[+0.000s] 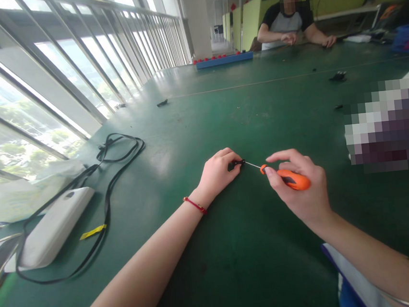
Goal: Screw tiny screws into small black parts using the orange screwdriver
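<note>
My left hand rests low over the green table, its fingers closed on a small black part whose kind I cannot make out. An orange and black screwdriver lies in my right hand, with the thumb and fingers around its handle. The thin metal shaft points left, and its tip meets the black part at the left fingertips. Part of the black piece is hidden by my left fingers.
A white power strip with a looping black cable is at the left, near the railing. A blue bar with red pieces stands at the far edge. Another person sits across the green table. Small black pieces lie right.
</note>
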Tool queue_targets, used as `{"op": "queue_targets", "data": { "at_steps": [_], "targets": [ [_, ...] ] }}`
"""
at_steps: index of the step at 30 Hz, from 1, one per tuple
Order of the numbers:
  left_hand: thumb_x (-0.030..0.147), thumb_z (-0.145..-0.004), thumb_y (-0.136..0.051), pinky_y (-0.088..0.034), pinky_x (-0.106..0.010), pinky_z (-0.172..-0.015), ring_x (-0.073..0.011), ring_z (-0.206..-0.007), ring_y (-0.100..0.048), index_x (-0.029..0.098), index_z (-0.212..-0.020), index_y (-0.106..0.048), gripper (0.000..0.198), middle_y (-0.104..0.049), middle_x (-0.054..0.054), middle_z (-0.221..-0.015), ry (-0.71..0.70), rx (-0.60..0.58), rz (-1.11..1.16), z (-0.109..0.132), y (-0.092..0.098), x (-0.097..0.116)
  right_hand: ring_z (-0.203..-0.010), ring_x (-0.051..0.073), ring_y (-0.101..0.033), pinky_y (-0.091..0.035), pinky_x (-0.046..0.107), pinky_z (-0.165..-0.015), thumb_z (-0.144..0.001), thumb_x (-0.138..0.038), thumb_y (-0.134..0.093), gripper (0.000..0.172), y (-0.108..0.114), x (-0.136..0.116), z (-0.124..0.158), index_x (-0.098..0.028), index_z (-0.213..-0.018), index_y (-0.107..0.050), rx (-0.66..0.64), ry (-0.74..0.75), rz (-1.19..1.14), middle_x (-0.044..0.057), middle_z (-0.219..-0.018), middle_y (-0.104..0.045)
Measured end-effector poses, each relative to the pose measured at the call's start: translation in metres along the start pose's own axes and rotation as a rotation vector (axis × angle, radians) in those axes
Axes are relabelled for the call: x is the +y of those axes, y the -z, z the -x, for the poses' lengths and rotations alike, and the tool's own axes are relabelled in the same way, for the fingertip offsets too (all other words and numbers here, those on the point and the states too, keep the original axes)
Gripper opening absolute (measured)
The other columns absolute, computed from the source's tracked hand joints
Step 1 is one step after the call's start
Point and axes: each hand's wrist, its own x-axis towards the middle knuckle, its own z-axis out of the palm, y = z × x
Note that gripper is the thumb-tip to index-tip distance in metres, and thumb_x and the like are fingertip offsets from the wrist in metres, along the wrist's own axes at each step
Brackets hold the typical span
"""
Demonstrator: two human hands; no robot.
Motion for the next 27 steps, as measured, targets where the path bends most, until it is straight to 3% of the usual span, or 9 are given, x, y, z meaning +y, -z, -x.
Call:
{"op": "queue_targets", "data": {
  "at_steps": [3, 8, 10, 12, 14, 18, 20, 23, 27],
  "targets": [
    [0.016, -0.082, -0.057, -0.051, -0.026, -0.076, -0.0161, -0.087, -0.063, 0.02, -0.087, -0.068, 0.013, -0.067, -0.002, -0.095, 0.0, -0.002, -0.006, 0.0003, -0.0002, -0.0001, -0.064, 0.018, -0.056, -0.046, 0.034, -0.066, -0.08, -0.03, -0.063, 0.01, 0.0, -0.0003, 0.0003, -0.022, -0.086, -0.063, 0.005, 0.002, -0.013, 0.0, -0.065, -0.061],
    [0.016, -0.081, -0.057, -0.051, -0.026, -0.077, -0.0162, -0.087, -0.063, 0.019, -0.088, -0.068, 0.013, -0.067, -0.003, -0.095, -0.003, -0.005, -0.003, 0.0005, 0.0001, 0.0, -0.066, 0.018, -0.057, -0.047, 0.035, -0.069, -0.074, -0.025, -0.066, 0.039, -0.0006, 0.0013, -0.0012, -0.02, -0.11, -0.054, 0.047, -0.025, -0.083, -0.001, -0.075, -0.058],
    [0.016, -0.082, -0.057, -0.051, -0.026, -0.078, -0.0161, -0.088, -0.063, 0.019, -0.088, -0.068, 0.013, -0.067, -0.002, -0.095, -0.007, -0.004, -0.005, 0.0002, 0.0004, -0.0002, -0.055, 0.015, -0.051, -0.046, 0.034, -0.065, -0.077, -0.029, -0.065, 0.028, -0.0002, 0.001, -0.0012, -0.021, -0.103, -0.057, -0.003, -0.031, -0.064, -0.005, -0.061, -0.051],
    [0.016, -0.082, -0.057, -0.051, -0.026, -0.078, -0.0161, -0.088, -0.063, 0.019, -0.088, -0.068, 0.013, -0.067, -0.002, -0.095, -0.009, -0.005, -0.007, 0.0, 0.0006, -0.0004, -0.058, 0.016, -0.054, -0.045, 0.034, -0.066, -0.08, -0.032, -0.062, 0.011, 0.0003, 0.0004, -0.0005, -0.022, -0.086, -0.061, -0.035, -0.039, -0.021, -0.003, -0.06, -0.056],
    [0.016, -0.082, -0.057, -0.051, -0.026, -0.077, -0.0161, -0.087, -0.063, 0.019, -0.088, -0.068, 0.013, -0.067, -0.002, -0.095, -0.007, -0.007, -0.008, -0.0001, 0.0007, -0.0004, -0.063, 0.017, -0.055, -0.046, 0.034, -0.066, -0.081, -0.031, -0.062, 0.012, 0.0005, 0.0004, 0.0003, -0.022, -0.089, -0.062, -0.016, -0.03, -0.028, -0.001, -0.064, -0.058],
    [0.015, -0.081, -0.057, -0.051, -0.026, -0.077, -0.0161, -0.087, -0.063, 0.019, -0.087, -0.068, 0.014, -0.067, -0.002, -0.095, -0.003, -0.007, -0.006, 0.0, 0.0006, 0.0, -0.069, 0.018, -0.057, -0.049, 0.035, -0.069, -0.074, -0.026, -0.067, 0.037, -0.0001, 0.0023, -0.0001, -0.02, -0.109, -0.056, 0.064, -0.015, -0.09, 0.001, -0.08, -0.06],
    [0.015, -0.082, -0.056, -0.051, -0.026, -0.077, -0.0161, -0.087, -0.063, 0.019, -0.088, -0.068, 0.014, -0.067, -0.002, -0.095, -0.009, -0.005, -0.007, 0.0, 0.0005, 0.0, -0.062, 0.016, -0.056, -0.048, 0.033, -0.066, -0.074, -0.027, -0.067, 0.033, -0.0002, 0.0026, -0.0009, -0.021, -0.105, -0.056, 0.029, -0.045, -0.095, -0.002, -0.071, -0.058],
    [0.016, -0.082, -0.056, -0.051, -0.026, -0.078, -0.016, -0.087, -0.063, 0.019, -0.088, -0.068, 0.014, -0.067, -0.002, -0.095, -0.012, -0.002, -0.006, -0.0001, 0.0005, 0.0, -0.056, 0.014, -0.055, -0.046, 0.03, -0.06, -0.08, -0.031, -0.064, 0.011, -0.0002, 0.0014, -0.0011, -0.022, -0.085, -0.061, -0.046, -0.087, -0.072, -0.002, -0.063, -0.06],
    [0.015, -0.082, -0.057, -0.051, -0.026, -0.077, -0.016, -0.087, -0.063, 0.019, -0.087, -0.068, 0.013, -0.067, -0.003, -0.095, -0.008, -0.003, -0.006, -0.0001, 0.001, 0.0002, -0.064, 0.017, -0.059, -0.048, 0.033, -0.065, -0.078, -0.028, -0.065, 0.016, -0.0003, 0.0003, -0.0005, -0.022, -0.093, -0.061, 0.019, -0.043, -0.07, 0.0, -0.073, -0.062]
  ]
}}
